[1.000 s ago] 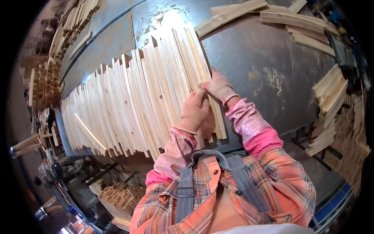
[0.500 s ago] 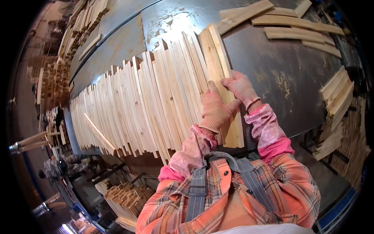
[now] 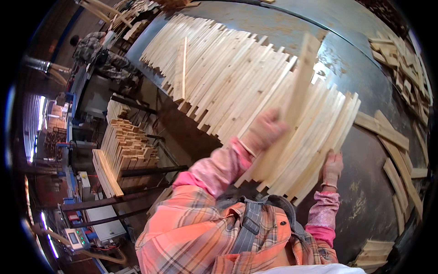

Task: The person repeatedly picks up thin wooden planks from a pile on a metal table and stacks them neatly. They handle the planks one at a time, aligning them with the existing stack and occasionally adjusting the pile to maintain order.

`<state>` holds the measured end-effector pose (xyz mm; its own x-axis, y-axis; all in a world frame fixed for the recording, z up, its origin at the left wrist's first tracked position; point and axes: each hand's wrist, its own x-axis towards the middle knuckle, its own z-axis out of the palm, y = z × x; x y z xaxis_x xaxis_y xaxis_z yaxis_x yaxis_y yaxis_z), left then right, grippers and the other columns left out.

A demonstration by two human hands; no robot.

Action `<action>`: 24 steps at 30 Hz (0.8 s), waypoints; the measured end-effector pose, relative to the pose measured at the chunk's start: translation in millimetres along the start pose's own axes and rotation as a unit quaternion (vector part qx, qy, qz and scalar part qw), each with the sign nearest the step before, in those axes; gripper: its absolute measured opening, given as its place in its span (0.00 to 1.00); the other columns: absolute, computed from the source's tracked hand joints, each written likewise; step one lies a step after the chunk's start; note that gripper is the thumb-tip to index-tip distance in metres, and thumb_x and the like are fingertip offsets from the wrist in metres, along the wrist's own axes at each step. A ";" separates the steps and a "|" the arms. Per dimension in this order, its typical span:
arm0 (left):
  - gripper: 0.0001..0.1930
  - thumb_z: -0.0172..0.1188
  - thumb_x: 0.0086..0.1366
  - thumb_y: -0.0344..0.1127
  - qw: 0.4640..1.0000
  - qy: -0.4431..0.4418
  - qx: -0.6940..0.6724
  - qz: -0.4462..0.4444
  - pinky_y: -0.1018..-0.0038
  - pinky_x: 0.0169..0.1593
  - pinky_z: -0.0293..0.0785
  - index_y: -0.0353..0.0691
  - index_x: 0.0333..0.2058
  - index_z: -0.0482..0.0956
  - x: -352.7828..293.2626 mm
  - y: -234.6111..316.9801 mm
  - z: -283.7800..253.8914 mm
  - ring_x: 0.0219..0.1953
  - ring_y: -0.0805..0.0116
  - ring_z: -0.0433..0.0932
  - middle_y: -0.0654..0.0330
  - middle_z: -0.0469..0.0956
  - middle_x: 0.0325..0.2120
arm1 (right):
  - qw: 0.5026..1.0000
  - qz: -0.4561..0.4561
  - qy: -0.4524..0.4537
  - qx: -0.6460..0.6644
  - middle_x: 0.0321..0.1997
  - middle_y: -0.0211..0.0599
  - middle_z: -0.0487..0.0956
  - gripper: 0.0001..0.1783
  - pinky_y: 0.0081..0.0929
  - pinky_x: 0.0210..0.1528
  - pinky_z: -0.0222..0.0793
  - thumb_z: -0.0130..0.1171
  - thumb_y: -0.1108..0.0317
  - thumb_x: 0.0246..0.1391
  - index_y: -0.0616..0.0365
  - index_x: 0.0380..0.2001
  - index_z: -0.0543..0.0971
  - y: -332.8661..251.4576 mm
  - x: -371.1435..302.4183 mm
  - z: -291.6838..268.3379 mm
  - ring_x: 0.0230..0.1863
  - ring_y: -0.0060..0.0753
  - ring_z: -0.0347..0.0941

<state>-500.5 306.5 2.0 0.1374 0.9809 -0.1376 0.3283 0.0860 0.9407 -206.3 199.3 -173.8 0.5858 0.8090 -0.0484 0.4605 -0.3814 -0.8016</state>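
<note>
A long row of pale wooden slats (image 3: 228, 73) lies side by side across the metal table. My left hand (image 3: 265, 131), in a pinkish work glove, is closed on a wooden board (image 3: 299, 86) that is raised and tilted over the row; both are smeared by motion. My right hand (image 3: 332, 169), gloved too, rests against the outer slat at the row's right end, its fingers pointing away from me along the wood and holding nothing that I can see. One short slat (image 3: 184, 68) lies askew on top of the row's left part.
Loose boards (image 3: 397, 155) lie on the dark metal table (image 3: 353, 201) at right, with a heap of offcuts (image 3: 401, 64) farther back. Stacked slats (image 3: 132, 141) sit on a rack at left. A person in camouflage (image 3: 98, 55) works beyond it.
The view has swung left. My left hand has come away from the row's right end and now lifts a board over the slats. My right hand has moved nearer along the outer slat.
</note>
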 end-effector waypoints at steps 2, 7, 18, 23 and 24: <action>0.17 0.63 0.65 0.34 0.992 0.108 -0.064 0.004 0.72 0.43 0.80 0.35 0.51 0.81 28.3 -7.2 -55.9 0.41 0.73 0.80 0.60 0.85 0.40 | 0.998 0.048 -0.029 -0.032 0.51 0.53 0.84 0.27 0.37 0.60 0.69 0.55 0.53 0.68 0.68 0.55 0.80 11.7 12.0 -9.3 0.53 0.46 0.78; 0.23 0.62 0.68 0.38 0.982 0.185 0.028 -0.027 0.70 0.52 0.79 0.32 0.59 0.79 110.6 -85.0 -293.6 0.46 0.67 0.82 0.54 0.85 0.45 | 0.987 0.142 -0.070 -0.024 0.49 0.47 0.84 0.28 0.38 0.54 0.73 0.56 0.49 0.67 0.65 0.54 0.80 -18.7 17.4 -41.1 0.48 0.42 0.79; 0.56 0.71 0.56 0.62 0.788 0.268 0.470 -0.294 0.52 0.65 0.72 0.35 0.73 0.55 230.9 -185.7 -370.7 0.64 0.46 0.75 0.46 0.72 0.64 | 0.989 0.114 -0.044 -0.078 0.42 0.43 0.84 0.23 0.34 0.47 0.78 0.47 0.54 0.74 0.67 0.49 0.75 5.9 7.4 -29.5 0.44 0.36 0.81; 0.61 0.75 0.49 0.58 0.827 0.217 0.443 -0.267 0.57 0.66 0.72 0.33 0.73 0.51 224.6 -207.5 -412.3 0.64 0.47 0.75 0.44 0.71 0.64 | 0.975 0.189 -0.118 0.004 0.35 0.46 0.85 0.32 0.37 0.42 0.77 0.45 0.47 0.73 0.72 0.46 0.79 -11.0 44.0 -22.0 0.37 0.39 0.83; 0.60 0.75 0.49 0.57 0.839 0.192 0.455 -0.229 0.57 0.65 0.73 0.33 0.73 0.52 224.1 -215.1 -409.5 0.63 0.47 0.75 0.44 0.72 0.63 | 0.962 0.237 -0.106 0.088 0.34 0.46 0.86 0.33 0.37 0.41 0.77 0.46 0.46 0.72 0.73 0.46 0.80 -13.2 52.7 -19.9 0.36 0.39 0.83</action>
<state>-922.9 579.2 -104.1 -0.4512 0.8803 -0.1466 0.8659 0.4716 0.1669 -168.2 238.1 -153.9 0.5440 0.6435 -0.5385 0.0452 -0.6633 -0.7469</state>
